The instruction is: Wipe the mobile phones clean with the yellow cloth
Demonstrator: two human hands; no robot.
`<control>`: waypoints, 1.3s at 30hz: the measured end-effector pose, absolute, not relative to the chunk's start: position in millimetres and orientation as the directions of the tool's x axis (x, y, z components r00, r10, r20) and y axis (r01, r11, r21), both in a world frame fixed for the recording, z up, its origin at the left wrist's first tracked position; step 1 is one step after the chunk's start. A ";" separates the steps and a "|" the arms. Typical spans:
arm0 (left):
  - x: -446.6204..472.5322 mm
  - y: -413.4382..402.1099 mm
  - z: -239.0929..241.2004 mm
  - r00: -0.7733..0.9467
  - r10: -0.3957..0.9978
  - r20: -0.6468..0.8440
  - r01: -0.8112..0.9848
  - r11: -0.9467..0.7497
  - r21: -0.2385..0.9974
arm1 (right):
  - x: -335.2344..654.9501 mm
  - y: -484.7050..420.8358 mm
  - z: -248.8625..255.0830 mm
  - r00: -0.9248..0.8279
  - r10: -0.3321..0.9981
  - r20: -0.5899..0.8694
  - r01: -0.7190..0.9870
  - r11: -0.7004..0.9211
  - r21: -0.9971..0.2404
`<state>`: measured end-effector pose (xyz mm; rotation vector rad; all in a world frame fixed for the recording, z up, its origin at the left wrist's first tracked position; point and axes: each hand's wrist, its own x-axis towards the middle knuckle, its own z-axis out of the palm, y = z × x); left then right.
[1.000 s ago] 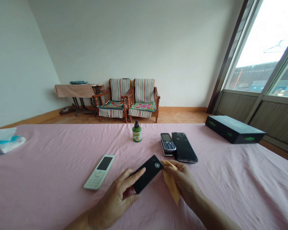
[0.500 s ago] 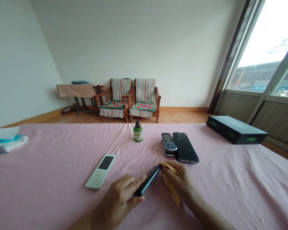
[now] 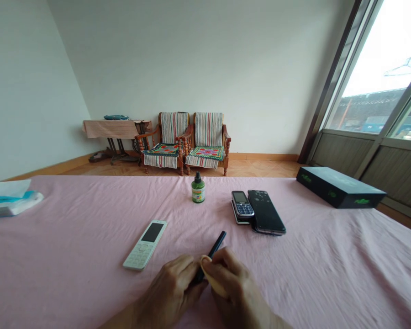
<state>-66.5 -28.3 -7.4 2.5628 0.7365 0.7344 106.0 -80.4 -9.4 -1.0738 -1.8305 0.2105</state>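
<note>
My left hand (image 3: pixel 171 292) grips the near end of a black phone (image 3: pixel 215 246), which stands on its long edge above the pink tablecloth (image 3: pixel 71 256). My right hand (image 3: pixel 236 285) is closed on a small yellow cloth (image 3: pixel 208 278) and presses it against the phone's right side. A white keypad phone (image 3: pixel 144 244) lies flat just left of my hands. Further back rest a small dark keypad phone (image 3: pixel 241 207) and a black smartphone (image 3: pixel 266 218), side by side. A little green bottle (image 3: pixel 197 188) with a black cap stands behind them.
A black flat box (image 3: pixel 339 193) lies at the far right of the table. A tissue pack (image 3: pixel 8 201) sits at the far left edge. Beyond the table are two wooden armchairs (image 3: pixel 187 141), a small covered side table (image 3: pixel 113 130) and large windows on the right.
The black phone was turned from lying flat up onto its edge. My right hand with the cloth moved from the phone's far end down to its near part, close to my left hand.
</note>
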 end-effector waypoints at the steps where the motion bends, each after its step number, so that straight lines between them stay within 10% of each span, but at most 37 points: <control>1: -66.4 -28.1 -8.0 0.719 0.588 0.369 0.386 -0.780 0.492 | 105.6 -80.1 -8.8 -0.162 0.748 0.644 0.586 0.598 -0.547; 28: -67.4 -25.5 -3.8 0.756 0.561 0.339 0.381 -0.797 0.469 | 146.4 -44.2 -10.8 0.235 0.875 0.424 0.457 0.286 -0.842; 39: -66.5 -26.6 -1.6 0.732 0.574 0.366 0.365 -0.785 0.500 | 134.1 -57.9 -12.1 0.044 0.818 0.573 0.608 0.433 -0.665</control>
